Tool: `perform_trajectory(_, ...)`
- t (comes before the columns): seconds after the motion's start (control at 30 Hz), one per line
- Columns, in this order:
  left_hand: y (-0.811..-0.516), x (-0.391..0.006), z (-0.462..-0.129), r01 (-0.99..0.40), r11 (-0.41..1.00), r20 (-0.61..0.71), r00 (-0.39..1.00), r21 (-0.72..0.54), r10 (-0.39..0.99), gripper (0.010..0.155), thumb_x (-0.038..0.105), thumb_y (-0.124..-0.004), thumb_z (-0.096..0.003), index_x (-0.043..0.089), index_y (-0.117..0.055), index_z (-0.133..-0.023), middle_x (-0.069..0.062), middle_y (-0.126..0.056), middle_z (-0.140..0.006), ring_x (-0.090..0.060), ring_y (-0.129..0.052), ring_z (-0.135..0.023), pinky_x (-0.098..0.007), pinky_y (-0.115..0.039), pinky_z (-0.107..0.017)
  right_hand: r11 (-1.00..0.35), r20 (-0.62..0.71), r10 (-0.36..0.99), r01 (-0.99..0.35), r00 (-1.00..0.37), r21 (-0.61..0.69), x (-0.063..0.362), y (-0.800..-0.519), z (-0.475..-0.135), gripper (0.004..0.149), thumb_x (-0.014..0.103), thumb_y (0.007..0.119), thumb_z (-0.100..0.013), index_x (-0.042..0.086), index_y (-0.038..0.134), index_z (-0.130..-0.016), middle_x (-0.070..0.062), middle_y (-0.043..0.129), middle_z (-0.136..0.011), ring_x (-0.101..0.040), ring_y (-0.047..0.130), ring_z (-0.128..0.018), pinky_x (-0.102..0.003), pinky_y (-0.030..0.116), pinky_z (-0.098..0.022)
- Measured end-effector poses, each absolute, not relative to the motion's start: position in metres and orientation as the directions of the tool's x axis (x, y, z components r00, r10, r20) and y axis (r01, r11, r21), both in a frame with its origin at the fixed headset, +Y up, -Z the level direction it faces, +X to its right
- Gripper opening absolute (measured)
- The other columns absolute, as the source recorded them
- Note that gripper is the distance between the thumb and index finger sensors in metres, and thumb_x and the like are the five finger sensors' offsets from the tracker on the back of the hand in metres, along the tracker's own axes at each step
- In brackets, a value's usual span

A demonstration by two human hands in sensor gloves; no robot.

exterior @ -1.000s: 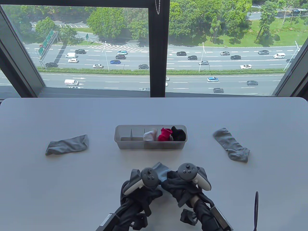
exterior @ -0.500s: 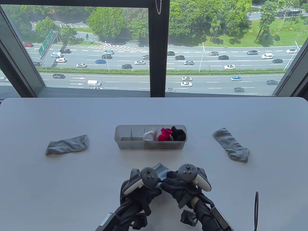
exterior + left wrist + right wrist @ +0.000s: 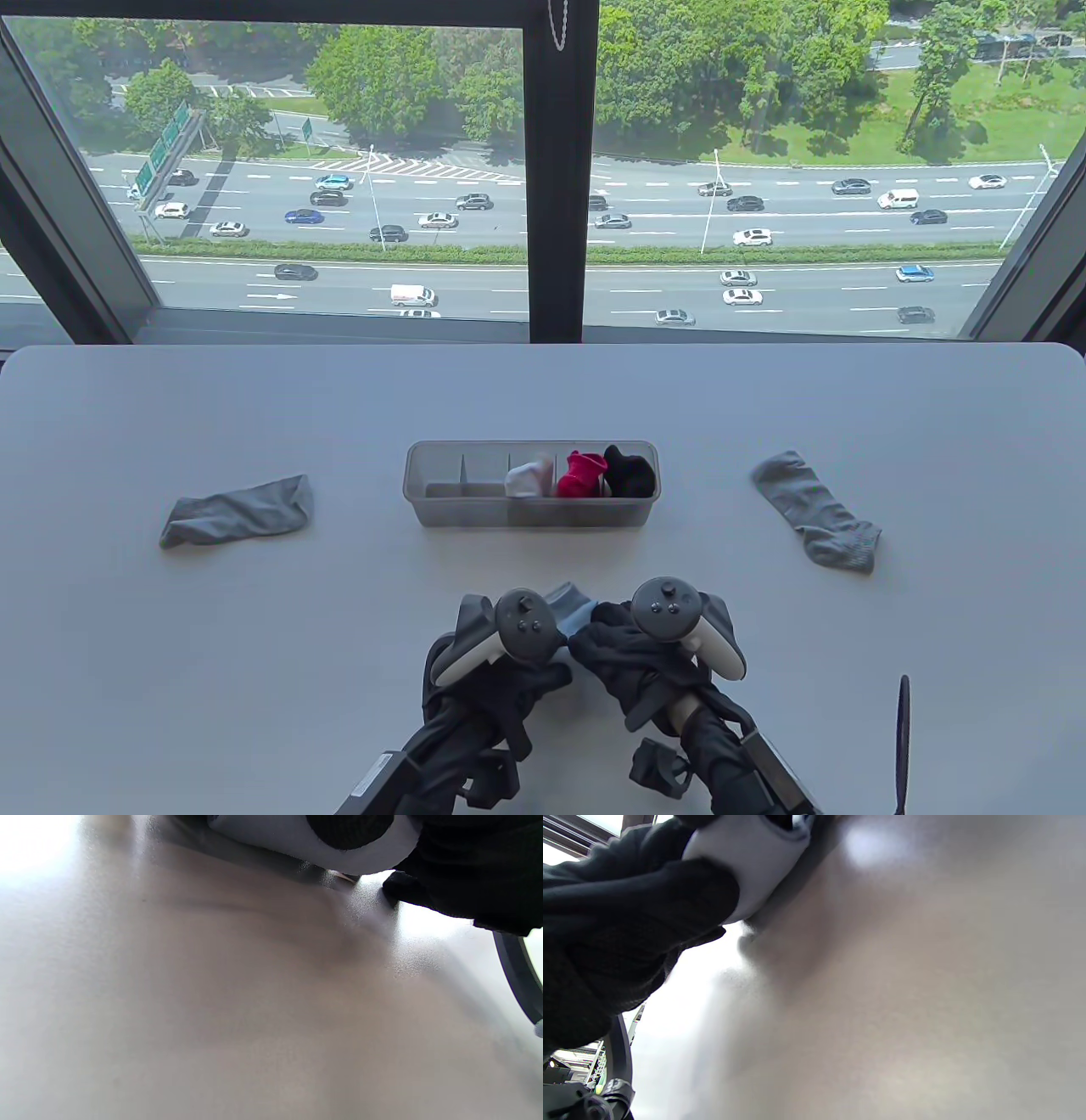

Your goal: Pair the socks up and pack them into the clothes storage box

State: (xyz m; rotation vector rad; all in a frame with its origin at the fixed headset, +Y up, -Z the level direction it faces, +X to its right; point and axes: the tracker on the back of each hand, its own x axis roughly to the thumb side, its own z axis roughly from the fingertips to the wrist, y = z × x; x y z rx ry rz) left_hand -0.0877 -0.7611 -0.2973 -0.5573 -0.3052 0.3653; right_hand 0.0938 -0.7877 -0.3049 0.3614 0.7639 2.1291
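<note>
Near the table's front edge, my left hand (image 3: pixel 533 672) and right hand (image 3: pixel 612 655) meet around a light blue sock bundle (image 3: pixel 570 608); only its far end shows between the trackers. In the left wrist view the pale sock (image 3: pixel 297 846) fills the top edge with gloved fingers (image 3: pixel 462 870) curled on it. The right wrist view has the sock (image 3: pixel 751 861) gripped by black fingers (image 3: pixel 640 916). The clear storage box (image 3: pixel 441 509) stands at the centre, holding a white (image 3: pixel 524 480), a red (image 3: pixel 582 475) and a black bundle (image 3: pixel 631 474) in its right compartments. One grey sock (image 3: pixel 237 511) lies left, another (image 3: pixel 816 509) right.
The white table (image 3: pixel 254 679) ends at a window sill behind the box. A black cable loop (image 3: pixel 904 739) stands at the front right. The box's two left compartments hold nothing.
The hands have closed in slightly on the blue bundle, and less of the sock shows between them. The grey socks and the box have not moved.
</note>
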Motion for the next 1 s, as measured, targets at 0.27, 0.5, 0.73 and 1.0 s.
perform_trajectory(0.27, -0.7644, -0.0852, -0.2964, -0.214, 0.766, 0.185, 0.899, -0.606, 0.398, 0.058, 0.043, -0.064, -0.0553, 0.006, -0.044, -0.096, -0.027, -0.032, -0.113, -0.053, -0.027, -0.107, -0.073, -0.028, -0.075, -0.46, -0.009, 0.795, -0.612, -0.607, 0.643, 0.0946, -0.7866, -0.3061, 0.048, 0.04, 0.053, -0.061, 0.012, 0.062, -0.099, -0.028, 0.012, -0.112, -0.047, -0.009, -0.094, -0.065, -0.006, -0.057)
perform_trajectory(0.5, -0.7602, -0.0861, -0.2967, -0.231, 0.799, 0.2, 0.895, -0.555, 0.398, 0.05, 0.035, -0.062, -0.0579, 0.01, -0.053, -0.1, -0.026, -0.041, -0.114, -0.055, -0.038, -0.106, -0.072, -0.036, -0.076, -0.46, -0.011, 0.796, -0.617, -0.605, 0.638, 0.0937, -0.7877, -0.3044, 0.059, 0.045, 0.055, -0.06, 0.007, 0.052, -0.106, -0.027, 0.011, -0.113, -0.046, -0.009, -0.095, -0.063, -0.007, -0.057)
perform_trajectory(0.73, -0.7627, -0.0833, -0.2963, -0.2, 0.775, 0.203, 0.899, -0.599, 0.389, 0.056, 0.043, -0.063, -0.0555, 0.003, -0.051, -0.094, -0.026, -0.036, -0.113, -0.055, -0.03, -0.106, -0.072, -0.034, -0.076, -0.446, -0.023, 0.803, -0.626, -0.595, 0.639, 0.0935, -0.7879, -0.3055, 0.05, 0.043, 0.05, -0.062, 0.009, 0.063, -0.097, -0.026, 0.013, -0.113, -0.045, -0.01, -0.095, -0.063, -0.008, -0.057)
perform_trajectory(1.0, -0.7613, -0.0855, -0.2966, -0.211, 0.808, 0.211, 0.901, -0.55, 0.38, 0.051, 0.036, -0.064, -0.0575, 0.008, -0.053, -0.098, -0.026, -0.038, -0.114, -0.055, -0.038, -0.106, -0.07, -0.04, -0.077, -0.469, -0.003, 0.792, -0.612, -0.611, 0.637, 0.0941, -0.7876, -0.3052, 0.065, 0.046, 0.059, -0.06, 0.017, 0.034, -0.112, -0.028, 0.008, -0.113, -0.047, -0.009, -0.095, -0.064, -0.007, -0.057)
